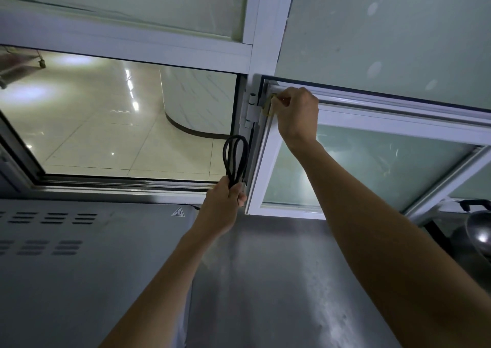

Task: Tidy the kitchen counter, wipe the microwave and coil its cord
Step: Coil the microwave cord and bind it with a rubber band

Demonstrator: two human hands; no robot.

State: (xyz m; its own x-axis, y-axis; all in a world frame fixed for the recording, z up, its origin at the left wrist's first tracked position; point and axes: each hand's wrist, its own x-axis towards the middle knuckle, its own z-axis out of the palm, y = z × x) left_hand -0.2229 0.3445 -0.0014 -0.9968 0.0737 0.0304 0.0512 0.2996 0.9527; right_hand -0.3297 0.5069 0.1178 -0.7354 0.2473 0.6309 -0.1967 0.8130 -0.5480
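Gripping looped cord (235, 159), left hand (224, 209) raised

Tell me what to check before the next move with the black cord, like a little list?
1. Cord folded into loops: ok.
2. Left hand grips the loops: ok.
3. Right hand free to help: not ok, it pinches something small and yellowish at the window frame.
4. Plug out of the socket: cannot tell, hidden.
5. Space on the steel counter: ok.
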